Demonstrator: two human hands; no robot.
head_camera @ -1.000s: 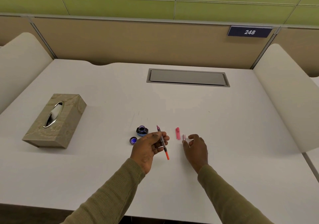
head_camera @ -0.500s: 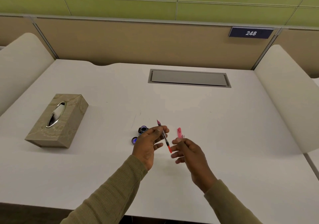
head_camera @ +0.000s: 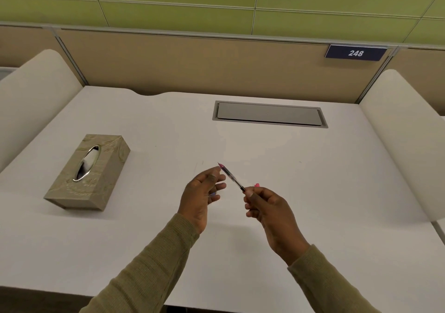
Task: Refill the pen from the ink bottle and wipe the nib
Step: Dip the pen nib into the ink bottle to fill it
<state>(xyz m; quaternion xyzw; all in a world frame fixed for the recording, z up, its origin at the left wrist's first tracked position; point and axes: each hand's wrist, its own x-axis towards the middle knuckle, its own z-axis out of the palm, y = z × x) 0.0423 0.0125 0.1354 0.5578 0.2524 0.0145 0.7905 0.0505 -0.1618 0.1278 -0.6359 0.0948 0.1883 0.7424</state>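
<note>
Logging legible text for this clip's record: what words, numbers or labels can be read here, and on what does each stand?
"248": white numerals on the dark blue plate at the top of the desk partition.
Tissue box: embossed pattern only, no words.
Pen: any print is too small to read.

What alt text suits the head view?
A person holds a pen above a white desk, the right hand pinching its near end, the left hand at its far end. A tissue box sits to the left.
</note>
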